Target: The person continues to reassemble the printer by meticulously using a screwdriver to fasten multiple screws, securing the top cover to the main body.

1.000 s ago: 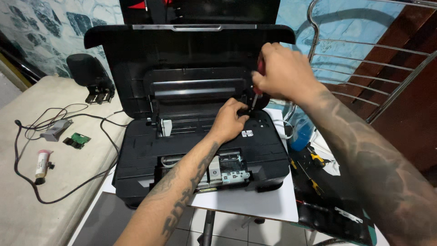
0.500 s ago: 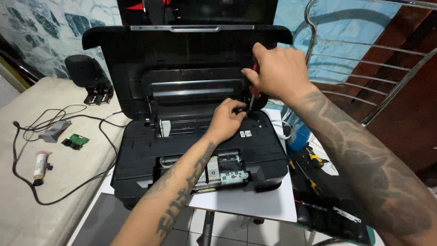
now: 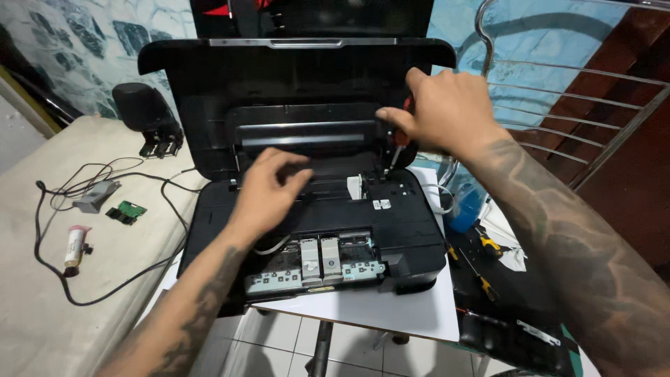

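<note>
A black inkjet printer [image 3: 412, 230] sits open on a white board [image 3: 412, 314], its lid raised and its front panel off, with the ink cartridges [image 3: 322, 257] exposed. My right hand [image 3: 443, 112] grips a red-handled screwdriver [image 3: 399, 139], whose shaft points down into the printer's right rear corner. My left hand [image 3: 269, 192] rests on the printer's inner deck left of centre, fingers spread and curled, with nothing in it. A small white part [image 3: 356, 187] stands between the two hands.
On the beige surface at left lie a black cable [image 3: 42, 230], a grey adapter [image 3: 94, 195], a small green circuit board [image 3: 127, 211] and a white tube [image 3: 73, 246]. A black part [image 3: 150, 119] stands behind. Yellow-handled tools [image 3: 481, 269] and a blue container [image 3: 464, 206] lie right.
My left hand has slid left, away from the right rear corner to the middle of the deck, and opened. My right hand stays on the screwdriver at that corner.
</note>
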